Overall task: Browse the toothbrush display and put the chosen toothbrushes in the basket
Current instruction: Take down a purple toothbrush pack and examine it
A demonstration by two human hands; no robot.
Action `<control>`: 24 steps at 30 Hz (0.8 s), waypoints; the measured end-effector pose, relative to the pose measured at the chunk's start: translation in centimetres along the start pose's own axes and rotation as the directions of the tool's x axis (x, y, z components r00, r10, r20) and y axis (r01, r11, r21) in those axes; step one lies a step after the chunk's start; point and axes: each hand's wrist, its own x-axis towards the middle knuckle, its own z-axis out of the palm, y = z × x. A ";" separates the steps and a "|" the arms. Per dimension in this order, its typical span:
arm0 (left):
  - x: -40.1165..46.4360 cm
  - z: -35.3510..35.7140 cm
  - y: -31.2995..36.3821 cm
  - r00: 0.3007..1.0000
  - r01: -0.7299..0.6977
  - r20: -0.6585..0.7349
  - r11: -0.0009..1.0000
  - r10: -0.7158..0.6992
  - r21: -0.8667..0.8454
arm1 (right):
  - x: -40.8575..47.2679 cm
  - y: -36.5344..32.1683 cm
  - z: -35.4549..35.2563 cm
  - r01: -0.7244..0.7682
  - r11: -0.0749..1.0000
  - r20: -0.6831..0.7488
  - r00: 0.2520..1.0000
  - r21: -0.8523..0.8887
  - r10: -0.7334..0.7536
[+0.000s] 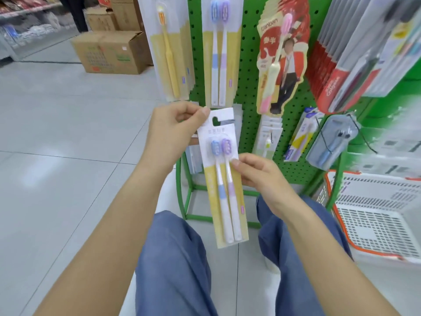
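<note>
Both hands hold one twin toothbrush pack (224,181) upright in front of the green pegboard rack (248,92), above the person's knees in blue trousers (173,258). The left hand (173,133) pinches the pack's white top corner beside the hanging slot, thumb and forefinger closed on the card; the right hand (259,176) grips the pack's right edge at mid-height, thumb lying across the front of the blister just beside the purple brush's neck. Inside the pack sit two white-handled brushes side by side, one with a blue head and grip, the other purple, against a yellow card. The pack tilts slightly, its bottom swung toward the right. On the rack behind hang a matching blue-and-purple pack (219,51), a yellow single-brush pack (169,49) to its left, a red shaped card with a pink-and-cream brush (280,60) to its right, and a row of red and grey packs (346,65) further right. Lower down hang smaller packs, one holding a blue brush (330,142). The white basket (373,215) with an orange rim stands on the tiled floor (68,133) to the right of the rack's foot, well apart from the held pack. Cardboard boxes (111,51) rest on the floor at the far left of the rack
</note>
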 end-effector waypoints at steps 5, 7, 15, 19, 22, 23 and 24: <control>-2.1 2.1 -2.1 0.992 0.120 -0.017 0.980 -0.124 -0.160 | -1.9 2.3 -0.2 -0.036 0.999 -0.104 0.994 -0.001 0.035; -3.2 3.2 -2.6 0.980 0.196 0.016 0.955 -0.198 -0.220 | -2.6 2.9 -0.5 -0.057 0.998 -0.134 0.989 0.009 0.058; -7.3 6.0 -6.0 0.925 0.372 0.188 0.887 -0.330 -0.275 | -4.8 3.8 -1.3 -0.060 0.983 -0.231 0.968 0.173 0.099; -8.4 7.1 -7.3 0.914 0.406 0.134 0.862 -0.383 -0.305 | -5.8 4.9 -1.3 -0.077 0.975 -0.257 0.958 0.209 0.131; -8.9 7.9 -8.6 0.924 0.350 -0.063 0.900 -0.378 -0.259 | -6.2 5.7 -1.2 -0.076 0.978 -0.295 0.946 0.193 0.132; -9.2 8.0 -8.8 0.932 0.304 -0.138 0.929 -0.336 -0.210 | -6.2 5.9 -1.2 -0.073 0.982 -0.317 0.940 0.172 0.125; -9.5 8.1 -8.8 0.938 0.262 -0.187 0.951 -0.291 -0.165 | -6.2 6.2 -1.1 -0.067 0.987 -0.342 0.933 0.144 0.113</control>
